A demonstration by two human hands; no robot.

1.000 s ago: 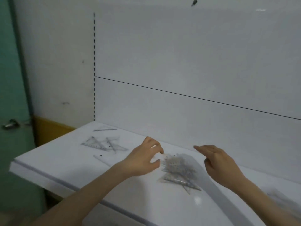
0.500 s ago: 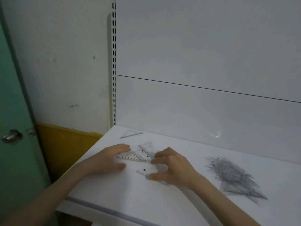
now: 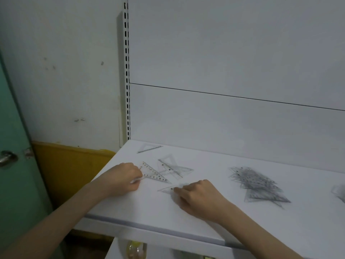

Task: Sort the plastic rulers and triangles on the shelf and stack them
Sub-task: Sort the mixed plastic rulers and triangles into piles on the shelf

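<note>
Clear triangles (image 3: 155,173) under both hands — stack (image 3: 258,186) on shelf (image 3: 205,217).

Two bare arms, no sleeves

The left hand (image 3: 124,179) and right hand (image 3: 200,198) wear no gloves, rings, watch or bracelets; both forearms show uncovered, slender, with no sleeve cuff in view anywhere.

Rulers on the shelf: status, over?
Left hand pinching a marked triangle. Right hand pressing on a clear triangle. Big pile on the right, loose pieces behind. Nothing blocking.
</note>
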